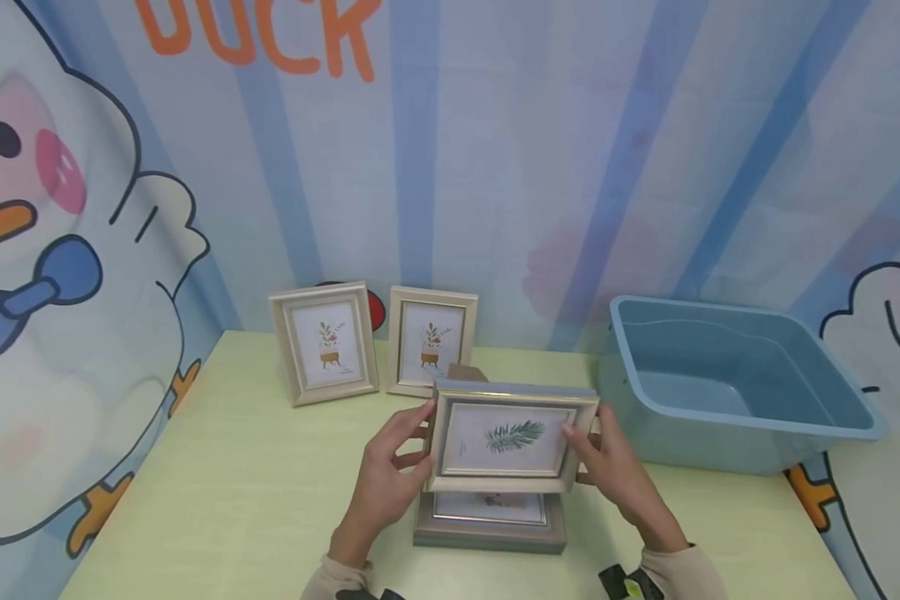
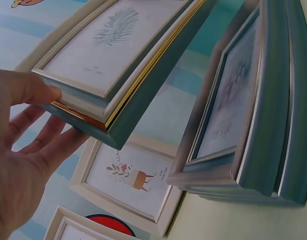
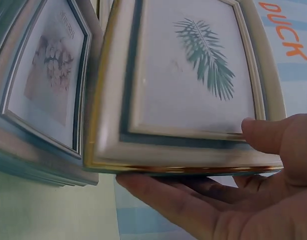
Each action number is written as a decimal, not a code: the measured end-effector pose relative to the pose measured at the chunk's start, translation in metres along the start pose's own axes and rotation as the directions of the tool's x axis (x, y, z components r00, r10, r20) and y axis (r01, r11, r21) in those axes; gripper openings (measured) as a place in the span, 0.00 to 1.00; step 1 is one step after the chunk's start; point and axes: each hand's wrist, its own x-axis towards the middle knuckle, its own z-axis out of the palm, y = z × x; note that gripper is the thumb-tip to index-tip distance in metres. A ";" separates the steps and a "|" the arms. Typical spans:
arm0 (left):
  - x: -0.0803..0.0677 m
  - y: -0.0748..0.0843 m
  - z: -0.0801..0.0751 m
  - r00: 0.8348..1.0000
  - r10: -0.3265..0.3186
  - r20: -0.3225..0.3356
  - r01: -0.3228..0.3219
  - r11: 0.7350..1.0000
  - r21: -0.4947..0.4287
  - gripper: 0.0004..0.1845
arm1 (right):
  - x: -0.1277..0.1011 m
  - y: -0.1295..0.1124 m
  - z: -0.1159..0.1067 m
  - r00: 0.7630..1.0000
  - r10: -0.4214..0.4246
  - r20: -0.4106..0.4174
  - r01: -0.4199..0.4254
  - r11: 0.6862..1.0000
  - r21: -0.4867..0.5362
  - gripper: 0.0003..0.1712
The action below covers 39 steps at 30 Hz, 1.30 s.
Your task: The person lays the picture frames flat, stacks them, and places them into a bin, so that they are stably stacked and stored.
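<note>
A cream picture frame with a gold edge and a green leaf print (image 1: 515, 437) is held up, tilted, between both hands. My left hand (image 1: 387, 467) grips its left end, with the thumb on the front and the fingers behind, as the left wrist view also shows. At the other end, my right hand (image 1: 611, 467) pinches it, its thumb (image 3: 266, 135) on the face and its fingers underneath. Below lies a stack of grey-brown picture frames (image 1: 487, 535); the top one has a pinkish print (image 3: 51, 70), partly covered in the head view.
Two cream picture frames, a left one (image 1: 326, 343) and a right one (image 1: 432, 340), stand at the back with plant-pot prints. A blue plastic bin (image 1: 720, 429) sits at the back right. Behind the pale green table (image 1: 232, 483) hangs a duck-patterned cloth (image 1: 495, 150).
</note>
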 end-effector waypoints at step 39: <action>0.020 0.021 -0.009 0.973 0.061 0.221 -0.046 0.996 -0.072 0.59 | -0.030 0.034 0.044 0.852 -0.422 -0.311 0.371 0.905 -0.209 0.07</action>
